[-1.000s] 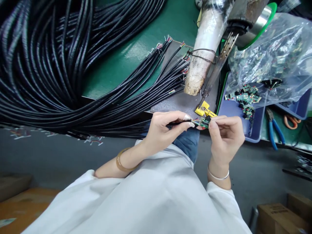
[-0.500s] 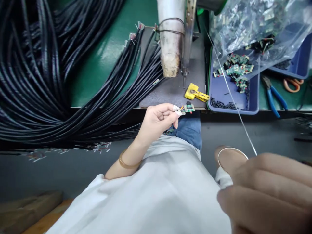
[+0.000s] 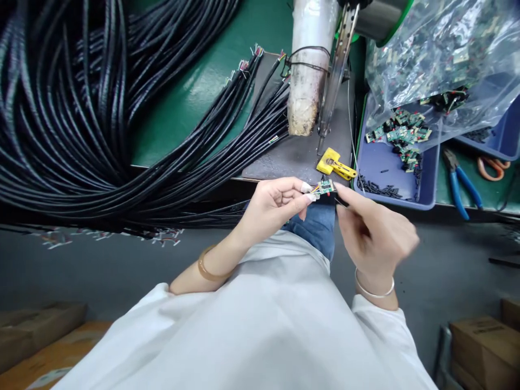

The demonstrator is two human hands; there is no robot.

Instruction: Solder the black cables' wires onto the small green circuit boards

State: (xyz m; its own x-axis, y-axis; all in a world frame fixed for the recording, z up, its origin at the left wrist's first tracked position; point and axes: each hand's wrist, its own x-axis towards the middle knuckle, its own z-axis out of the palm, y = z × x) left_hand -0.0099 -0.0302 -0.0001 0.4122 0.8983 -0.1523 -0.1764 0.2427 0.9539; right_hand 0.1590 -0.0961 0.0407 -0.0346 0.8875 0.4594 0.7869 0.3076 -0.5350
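Observation:
My left hand (image 3: 280, 203) pinches a small green circuit board (image 3: 325, 187) by thin coloured wires (image 3: 314, 189) at its left end. The board is held out over my lap, in front of the bench edge. My right hand (image 3: 371, 225) is curled, its index fingertip at the right end of the board; whether it touches is unclear. A thin solder wire (image 3: 352, 124) runs down to this hand, and a short thin end shows between thumb and index finger. Behind the board lies a yellow clip-like piece (image 3: 336, 164). A soldering iron (image 3: 335, 81) points downward above it.
Black cables (image 3: 174, 162) cover the left of the bench, with stripped ends near a white cylinder (image 3: 311, 70). At right, a blue tray (image 3: 430, 197) holds boards and black tube pieces under a plastic bag (image 3: 430, 49). Pliers (image 3: 465, 187) and orange-handled scissors (image 3: 491, 168) lie beyond.
My right hand has moved from close to the camera at lower right up to the board. The solder wire, stretched taut before, now hangs slack. My left hand keeps its pinch.

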